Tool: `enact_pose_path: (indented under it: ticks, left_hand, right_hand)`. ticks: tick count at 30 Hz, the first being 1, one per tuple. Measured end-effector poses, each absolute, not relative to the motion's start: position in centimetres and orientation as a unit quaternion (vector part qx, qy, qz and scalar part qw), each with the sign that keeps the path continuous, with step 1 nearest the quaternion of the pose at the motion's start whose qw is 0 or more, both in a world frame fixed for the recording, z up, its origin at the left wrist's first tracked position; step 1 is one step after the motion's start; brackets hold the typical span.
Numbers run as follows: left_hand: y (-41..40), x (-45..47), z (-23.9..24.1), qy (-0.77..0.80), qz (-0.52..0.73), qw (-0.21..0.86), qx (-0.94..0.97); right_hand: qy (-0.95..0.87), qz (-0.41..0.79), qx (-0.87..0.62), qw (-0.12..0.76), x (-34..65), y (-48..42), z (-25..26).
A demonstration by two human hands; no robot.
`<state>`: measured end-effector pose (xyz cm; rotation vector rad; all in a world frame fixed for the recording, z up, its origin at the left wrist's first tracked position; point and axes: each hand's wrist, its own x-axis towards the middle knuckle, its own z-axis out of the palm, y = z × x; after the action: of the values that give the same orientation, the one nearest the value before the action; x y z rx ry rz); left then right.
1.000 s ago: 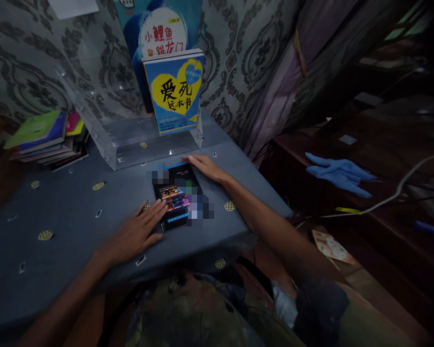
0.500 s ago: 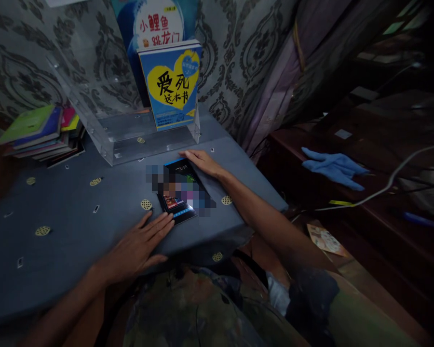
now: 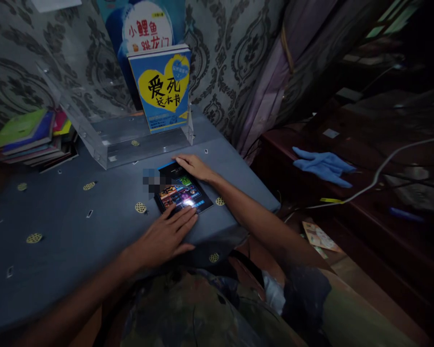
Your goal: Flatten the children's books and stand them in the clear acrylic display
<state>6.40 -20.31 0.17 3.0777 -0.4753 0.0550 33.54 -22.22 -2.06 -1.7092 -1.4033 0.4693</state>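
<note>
A dark, glossy book (image 3: 185, 195) with colourful pictures on its cover lies on the blue-grey tablecloth (image 3: 115, 241). Part of it is blurred out by blocks. My left hand (image 3: 168, 235) rests flat with its fingers apart, their tips on the book's near edge. At the book's far edge, my right hand (image 3: 195, 167) lies with its fingers stretched out along the top right corner. Just behind the book stands a clear acrylic rack (image 3: 144, 152), holding a blue book with a yellow heart (image 3: 161, 91). Behind that rises a taller blue book (image 3: 148, 26).
A stack of books (image 3: 32, 137) sits at the table's left. To the right, a dark red cabinet (image 3: 280, 144) carries a blue glove (image 3: 323, 164) and a white cable (image 3: 378, 171). A patterned curtain (image 3: 235, 62) hangs behind the table.
My left hand has slid right and further onto the book's near edge. The right hand stays at the far edge. The whole view has shifted slightly.
</note>
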Motion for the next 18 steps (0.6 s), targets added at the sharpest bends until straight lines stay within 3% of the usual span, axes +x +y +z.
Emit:
enact_pose_path:
  ticks: [18]
  left_hand:
    - [-22.6,11.8,-0.7,-0.138,0.06,0.016,0.988]
  right_hand:
    - [-0.629,0.1,-0.661,0.397,32.6,-22.4,-2.1]
